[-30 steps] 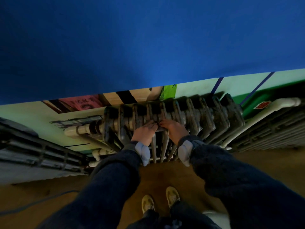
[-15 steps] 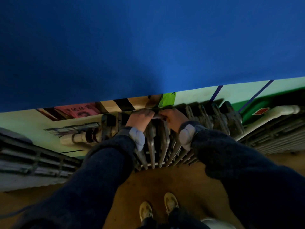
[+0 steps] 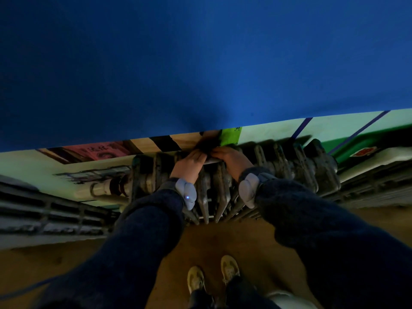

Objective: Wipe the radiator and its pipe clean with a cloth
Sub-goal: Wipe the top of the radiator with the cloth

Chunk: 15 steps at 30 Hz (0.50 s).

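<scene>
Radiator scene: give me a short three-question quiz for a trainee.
1. True or false: the left hand and right hand are at the top of the radiator.
2. The patch just behind the hands is: A green, B yellow, C white.
3. Fill in: on the floor below stand two ____.
Key: 1 true; 2 A; 3 shoes.

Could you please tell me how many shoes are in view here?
2. The left shoe and the right shoe stand side by side on the brown floor in front of the radiator, heels hidden under the trousers; no others show.
</scene>
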### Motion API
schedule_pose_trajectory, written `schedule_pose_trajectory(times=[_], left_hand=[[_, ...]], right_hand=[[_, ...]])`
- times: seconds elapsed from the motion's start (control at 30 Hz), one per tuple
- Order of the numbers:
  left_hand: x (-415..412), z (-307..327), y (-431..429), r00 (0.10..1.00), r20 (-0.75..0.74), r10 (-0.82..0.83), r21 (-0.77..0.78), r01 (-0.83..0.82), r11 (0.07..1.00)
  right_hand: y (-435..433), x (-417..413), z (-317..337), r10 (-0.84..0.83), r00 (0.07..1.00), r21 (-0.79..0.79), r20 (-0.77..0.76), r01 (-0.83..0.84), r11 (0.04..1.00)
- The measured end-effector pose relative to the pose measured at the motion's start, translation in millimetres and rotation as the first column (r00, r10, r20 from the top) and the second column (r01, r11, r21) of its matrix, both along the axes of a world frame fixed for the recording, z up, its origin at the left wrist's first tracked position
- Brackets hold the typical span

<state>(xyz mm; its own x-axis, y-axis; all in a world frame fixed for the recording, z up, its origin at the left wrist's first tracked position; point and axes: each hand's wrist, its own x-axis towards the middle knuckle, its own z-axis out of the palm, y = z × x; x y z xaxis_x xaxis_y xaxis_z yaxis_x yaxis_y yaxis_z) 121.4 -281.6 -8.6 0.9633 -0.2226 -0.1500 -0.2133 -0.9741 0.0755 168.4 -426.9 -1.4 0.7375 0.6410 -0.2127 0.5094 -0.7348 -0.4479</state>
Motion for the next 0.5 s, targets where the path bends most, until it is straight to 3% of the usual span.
schedule_pose_trajectory(times=[0.3,0.5], left_hand=[[-20.5,9.3,-10.6,0.998,-0.054,0.037,0.039,-0.035,0.999],[-53.5,8.6,-19.3,1.000,0.009,0.023,0.067,-0.024,0.997]], right_hand=[[-0.5,-17.2,-0.4,-0.018,0.999,-0.066,-0.028,0.016,0.998],[-11.9,-51.6,-5.0,-0.037,0.999,0.023,-0.022,0.037,0.999]])
